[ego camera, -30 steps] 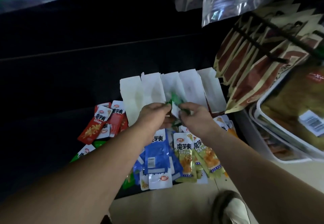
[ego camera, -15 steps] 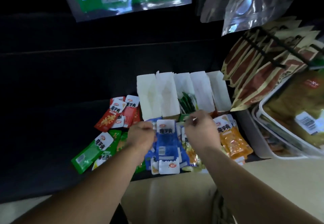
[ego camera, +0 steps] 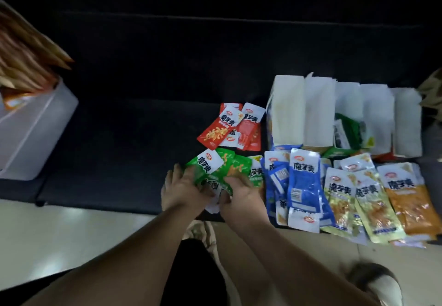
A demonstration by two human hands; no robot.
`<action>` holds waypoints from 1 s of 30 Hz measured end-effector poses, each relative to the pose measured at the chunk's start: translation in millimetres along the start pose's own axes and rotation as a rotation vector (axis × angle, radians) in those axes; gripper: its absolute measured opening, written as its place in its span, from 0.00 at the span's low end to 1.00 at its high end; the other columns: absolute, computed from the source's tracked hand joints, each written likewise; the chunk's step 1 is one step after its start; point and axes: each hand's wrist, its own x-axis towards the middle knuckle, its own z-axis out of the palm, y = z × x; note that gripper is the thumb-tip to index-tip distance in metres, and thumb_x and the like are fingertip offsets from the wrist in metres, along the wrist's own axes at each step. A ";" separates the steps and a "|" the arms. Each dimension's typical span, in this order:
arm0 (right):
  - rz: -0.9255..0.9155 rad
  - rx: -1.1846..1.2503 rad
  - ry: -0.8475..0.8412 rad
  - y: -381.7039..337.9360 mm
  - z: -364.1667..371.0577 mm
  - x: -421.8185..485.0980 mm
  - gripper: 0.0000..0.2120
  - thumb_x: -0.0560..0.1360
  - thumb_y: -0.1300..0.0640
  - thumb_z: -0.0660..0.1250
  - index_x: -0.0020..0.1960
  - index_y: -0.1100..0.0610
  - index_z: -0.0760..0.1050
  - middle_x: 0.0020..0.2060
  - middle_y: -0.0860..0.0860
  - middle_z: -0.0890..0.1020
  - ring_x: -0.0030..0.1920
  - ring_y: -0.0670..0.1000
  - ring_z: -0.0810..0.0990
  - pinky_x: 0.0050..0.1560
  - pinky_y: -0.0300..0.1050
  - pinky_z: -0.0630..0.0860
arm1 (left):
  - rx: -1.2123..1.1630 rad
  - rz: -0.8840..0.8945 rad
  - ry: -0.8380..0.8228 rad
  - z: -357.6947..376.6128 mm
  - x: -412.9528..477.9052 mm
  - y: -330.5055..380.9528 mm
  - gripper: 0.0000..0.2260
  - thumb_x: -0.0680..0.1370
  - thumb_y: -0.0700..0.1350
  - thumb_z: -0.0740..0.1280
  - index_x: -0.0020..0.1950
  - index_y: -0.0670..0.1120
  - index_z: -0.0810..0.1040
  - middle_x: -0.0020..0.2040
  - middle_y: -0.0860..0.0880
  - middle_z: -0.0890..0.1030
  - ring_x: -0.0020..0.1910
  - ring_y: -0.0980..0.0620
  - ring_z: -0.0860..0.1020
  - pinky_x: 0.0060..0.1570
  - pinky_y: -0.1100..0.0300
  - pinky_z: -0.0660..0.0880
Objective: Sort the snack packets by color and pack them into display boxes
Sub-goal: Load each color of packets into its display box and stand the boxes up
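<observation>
On the front edge of a dark cushioned seat [ego camera: 119, 138], snack packets lie in loose piles by colour: red packets [ego camera: 229, 126] at the back, green packets [ego camera: 215, 169] in front of them, then blue packets [ego camera: 301, 181], yellow packets [ego camera: 351, 200] and an orange packet [ego camera: 411, 200] running to the right. Grouping them this way likely lets each colour be lifted as one batch.

Behind the piles stands a row of white display boxes [ego camera: 318, 114], side by side with their open ends facing the person, so packets can slide straight in. The middle box already holds some boxed green packets [ego camera: 346, 128].

The left hand [ego camera: 181, 191] and right hand [ego camera: 241, 195] are close together, both curled around the near end of the green pile, apparently squaring it into a stack to carry.

Half a second earlier the hands hovered a little apart over the blue pile, just in front of the boxes; they now sit further left on the green pile. The view has also swung left, bringing a translucent plastic bin [ego camera: 31, 133] into sight.
</observation>
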 end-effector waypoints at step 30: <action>0.031 0.107 0.219 37.5 9.4 -8.9 0.24 0.83 0.54 0.61 0.79 0.46 0.68 0.78 0.53 0.66 0.67 0.58 0.78 0.61 0.52 0.76 | -0.617 -0.140 -0.061 27.9 -15.0 31.6 0.25 0.66 0.46 0.82 0.60 0.53 0.78 0.45 0.55 0.83 0.45 0.54 0.83 0.47 0.53 0.83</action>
